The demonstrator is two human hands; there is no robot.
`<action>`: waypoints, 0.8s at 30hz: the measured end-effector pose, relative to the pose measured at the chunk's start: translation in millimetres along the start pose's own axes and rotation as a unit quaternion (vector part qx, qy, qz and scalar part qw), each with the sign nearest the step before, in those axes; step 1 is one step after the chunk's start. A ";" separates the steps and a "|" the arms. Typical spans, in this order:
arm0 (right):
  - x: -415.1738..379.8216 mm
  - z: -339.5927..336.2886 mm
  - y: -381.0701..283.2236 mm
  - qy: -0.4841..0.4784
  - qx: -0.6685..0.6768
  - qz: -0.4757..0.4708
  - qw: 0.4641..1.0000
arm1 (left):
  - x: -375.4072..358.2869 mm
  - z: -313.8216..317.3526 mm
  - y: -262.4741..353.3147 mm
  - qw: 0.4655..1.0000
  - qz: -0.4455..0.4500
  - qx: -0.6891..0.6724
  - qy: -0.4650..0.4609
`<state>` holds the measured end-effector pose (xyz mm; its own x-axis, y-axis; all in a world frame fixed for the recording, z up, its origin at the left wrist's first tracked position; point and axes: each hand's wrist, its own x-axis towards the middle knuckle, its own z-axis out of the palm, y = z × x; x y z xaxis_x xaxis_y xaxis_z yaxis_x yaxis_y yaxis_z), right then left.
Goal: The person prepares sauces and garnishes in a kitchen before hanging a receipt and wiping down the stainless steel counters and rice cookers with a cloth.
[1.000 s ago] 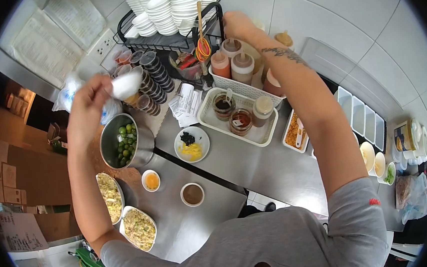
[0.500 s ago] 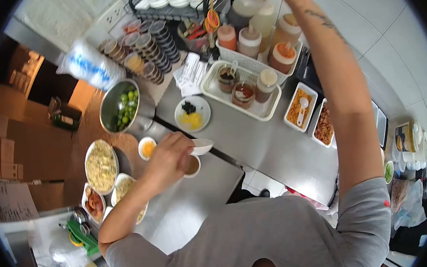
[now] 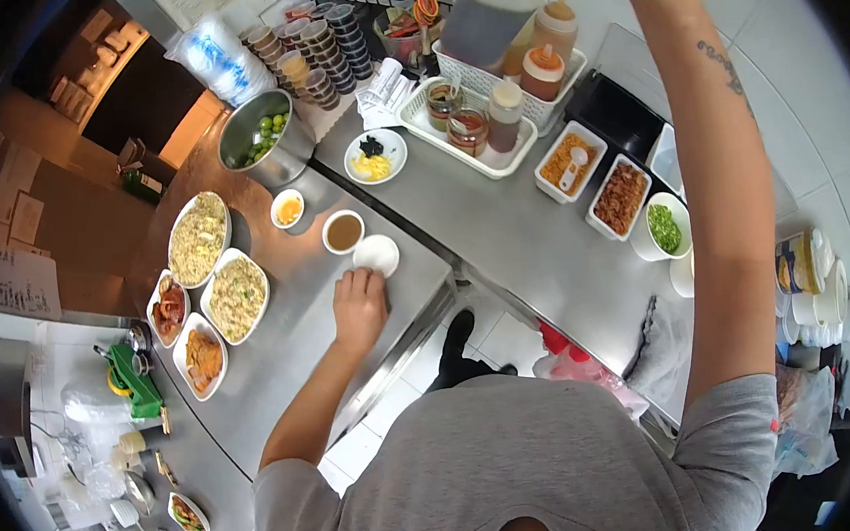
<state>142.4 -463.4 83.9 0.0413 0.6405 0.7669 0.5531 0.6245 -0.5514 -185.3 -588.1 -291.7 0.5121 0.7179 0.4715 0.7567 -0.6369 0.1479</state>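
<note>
Head: left hand touching white dish, grip unclear; brown-liquid cup beside; right hand unseen

Smooth glossy white bowl, satiny metal counter, shiny metal pot, matt cloth shirt, translucent plastic bottle

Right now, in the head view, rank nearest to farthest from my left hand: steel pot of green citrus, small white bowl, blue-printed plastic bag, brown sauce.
From your left hand:
1. Small white bowl, directly ahead.
2. Brown sauce, just beyond, slightly left.
3. Steel pot of green citrus, farther ahead, left.
4. Blue-printed plastic bag, beyond the pot.
</note>
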 end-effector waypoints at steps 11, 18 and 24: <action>-144.2 41.0 -89.3 -0.213 0.197 -0.025 0.957 | 86.9 -137.9 84.9 0.939 -0.049 -0.338 0.035; -209.0 65.6 -28.6 -0.250 0.202 0.113 0.940 | 79.7 -169.1 43.3 0.974 -0.075 -0.052 -0.206; -297.8 17.3 28.4 -0.334 0.076 0.182 0.922 | 91.7 -158.9 5.8 0.904 -0.080 0.203 -0.368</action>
<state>131.4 -628.7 -165.8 -0.3481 0.9205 0.1774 0.4779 0.3370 -0.8112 -198.6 -570.6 -109.4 0.4010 0.8794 -0.2568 0.8552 -0.4598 -0.2391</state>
